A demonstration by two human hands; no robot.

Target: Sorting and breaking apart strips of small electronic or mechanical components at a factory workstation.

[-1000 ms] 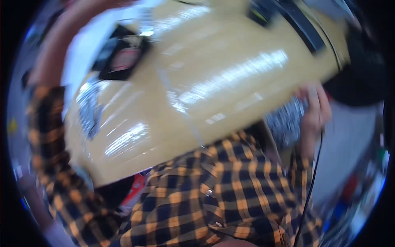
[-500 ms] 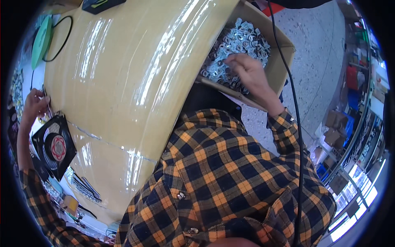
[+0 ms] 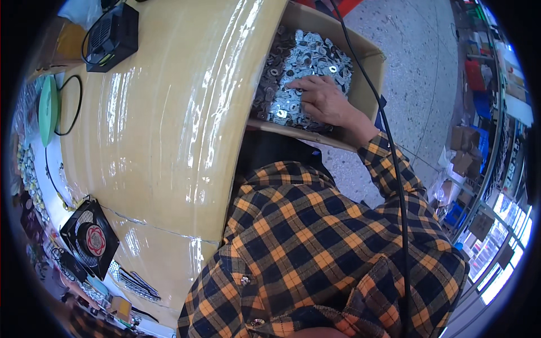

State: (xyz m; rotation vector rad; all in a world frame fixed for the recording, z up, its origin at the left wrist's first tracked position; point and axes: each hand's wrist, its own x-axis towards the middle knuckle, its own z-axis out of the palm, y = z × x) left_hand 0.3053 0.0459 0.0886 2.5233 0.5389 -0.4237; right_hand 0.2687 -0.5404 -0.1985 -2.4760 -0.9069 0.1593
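Note:
My right hand (image 3: pixel 324 100) is over a cardboard box (image 3: pixel 369 70), touching the heap of small silvery metal pieces (image 3: pixel 307 62) inside it. Its index finger stretches out across the pieces while the other fingers bend down; no held piece can be made out. Low at the left, my left forearm (image 3: pixel 79 290) shows dimly in a plaid sleeve, and the fingers of that hand are too dark and blurred to read. A black square fan (image 3: pixel 90 239) with a red-patterned hub stands on the table's left side, near that arm.
A glossy tan tabletop (image 3: pixel 163 112) fills the middle. At its left lie a green disc-shaped object (image 3: pixel 49 110) and several dark strips (image 3: pixel 135 281). A black boxy device (image 3: pixel 112 39) sits at the far left. One black cable (image 3: pixel 377 101) hangs in front of the box.
My left hand has left the far-left table edge beside the fan and dropped back low. My right hand has gone from a pinch to a stretched index finger. The view has shifted.

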